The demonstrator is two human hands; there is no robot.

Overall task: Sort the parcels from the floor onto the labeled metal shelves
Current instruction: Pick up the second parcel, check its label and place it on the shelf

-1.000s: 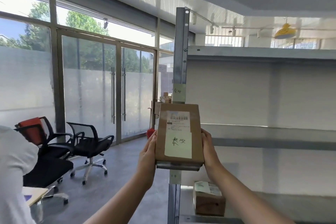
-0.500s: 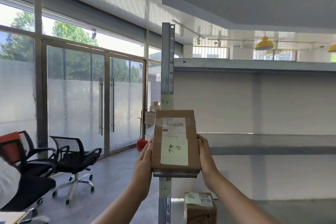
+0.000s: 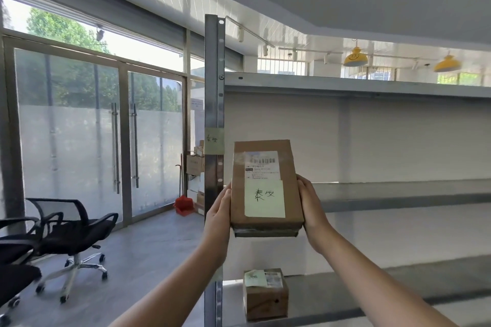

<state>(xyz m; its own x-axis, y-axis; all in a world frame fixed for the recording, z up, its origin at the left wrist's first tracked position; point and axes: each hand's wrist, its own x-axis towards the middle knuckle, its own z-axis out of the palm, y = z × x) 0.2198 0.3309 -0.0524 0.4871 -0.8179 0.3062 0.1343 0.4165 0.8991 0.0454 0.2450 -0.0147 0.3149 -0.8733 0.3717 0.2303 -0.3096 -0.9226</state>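
I hold the brown parcel (image 3: 266,186) upright before the metal shelves (image 3: 372,86), its pale note (image 3: 264,198) facing me, level with the shelf (image 3: 398,191) behind it. My left hand (image 3: 219,216) and right hand (image 3: 310,206) press its long sides, fingers (image 3: 304,188) clamped on it. The upright post (image 3: 214,103) beside it carries a similar handwritten tag (image 3: 214,141); a smaller box (image 3: 265,297) sits on the shelf below.

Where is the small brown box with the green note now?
The small brown box stands at the bottom centre of the head view, on the lower metal shelf, just right of the upright post and below the held parcel.
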